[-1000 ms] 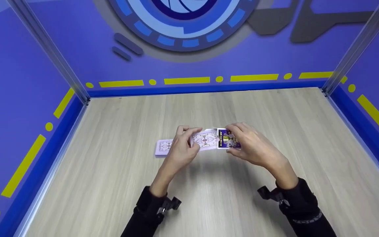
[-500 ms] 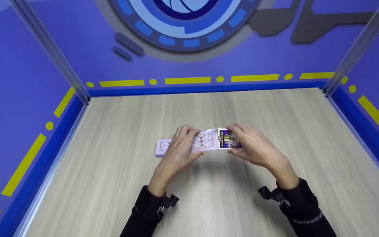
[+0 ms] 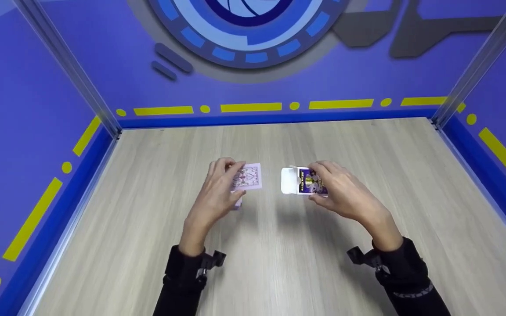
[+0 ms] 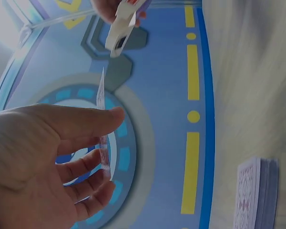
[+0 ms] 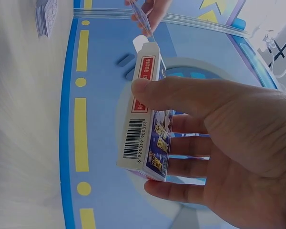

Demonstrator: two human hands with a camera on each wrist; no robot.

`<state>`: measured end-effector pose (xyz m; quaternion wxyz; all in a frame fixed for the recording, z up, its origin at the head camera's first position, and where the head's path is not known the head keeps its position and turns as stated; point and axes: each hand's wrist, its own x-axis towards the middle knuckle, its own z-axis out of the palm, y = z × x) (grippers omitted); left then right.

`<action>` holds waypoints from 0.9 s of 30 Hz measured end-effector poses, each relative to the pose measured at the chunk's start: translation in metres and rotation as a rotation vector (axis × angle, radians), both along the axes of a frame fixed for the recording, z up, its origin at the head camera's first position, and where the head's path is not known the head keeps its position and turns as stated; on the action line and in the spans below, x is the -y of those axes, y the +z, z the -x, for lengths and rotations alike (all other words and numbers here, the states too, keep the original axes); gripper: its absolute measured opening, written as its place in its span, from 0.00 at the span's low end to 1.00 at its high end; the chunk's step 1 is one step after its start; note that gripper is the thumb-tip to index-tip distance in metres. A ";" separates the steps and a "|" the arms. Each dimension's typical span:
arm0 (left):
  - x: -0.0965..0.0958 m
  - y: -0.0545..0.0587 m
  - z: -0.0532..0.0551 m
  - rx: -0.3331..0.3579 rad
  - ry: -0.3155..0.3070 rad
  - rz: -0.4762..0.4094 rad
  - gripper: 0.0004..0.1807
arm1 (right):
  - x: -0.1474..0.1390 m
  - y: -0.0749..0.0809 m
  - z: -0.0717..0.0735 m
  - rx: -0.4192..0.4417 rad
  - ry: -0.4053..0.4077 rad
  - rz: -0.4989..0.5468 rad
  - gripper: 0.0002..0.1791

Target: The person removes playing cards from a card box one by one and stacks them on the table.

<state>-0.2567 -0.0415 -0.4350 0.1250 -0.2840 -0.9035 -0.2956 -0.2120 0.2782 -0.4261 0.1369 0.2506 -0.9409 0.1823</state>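
Between the thumb and fingers of my left hand (image 3: 212, 197) is a thin playing card (image 3: 248, 176) with a patterned pink-and-white back; in the left wrist view it shows nearly edge-on. Whether it is one card or a few cannot be told. Below that hand a stack of playing cards (image 4: 255, 195) lies on the table, mostly hidden in the head view. My right hand (image 3: 349, 193) grips a purple-and-white card box (image 5: 145, 119) by its sides, above the table. The box's white end flap (image 3: 289, 180) stands open towards the left hand, with a gap between card and box.
The light wood-grain table (image 3: 270, 254) carries the card stack. Blue printed panels (image 3: 253, 94) with yellow marks close off the back and both sides. Metal posts (image 3: 75, 74) stand at the back corners.
My left hand has drawn the card away to the left from the box's mouth, where it was before. The flap now shows uncovered. The right hand with the box has shifted slightly right.
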 end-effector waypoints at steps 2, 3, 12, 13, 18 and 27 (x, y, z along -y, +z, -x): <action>0.006 0.000 0.003 0.027 0.019 0.014 0.37 | -0.002 0.001 0.000 0.003 -0.011 -0.003 0.38; 0.009 -0.001 0.005 0.043 0.029 0.023 0.37 | -0.003 0.001 0.000 0.005 -0.016 -0.004 0.38; 0.024 -0.018 0.020 0.177 0.084 0.105 0.37 | -0.008 0.000 0.002 0.030 -0.045 -0.003 0.38; 0.025 -0.020 0.021 0.191 0.087 0.114 0.37 | -0.008 0.000 0.002 0.035 -0.046 -0.004 0.38; 0.028 -0.028 0.026 0.264 0.115 0.144 0.36 | -0.007 0.001 0.002 0.041 -0.050 -0.012 0.38; 0.032 -0.043 0.034 0.440 0.164 0.158 0.37 | -0.006 0.000 0.001 0.051 -0.056 -0.024 0.38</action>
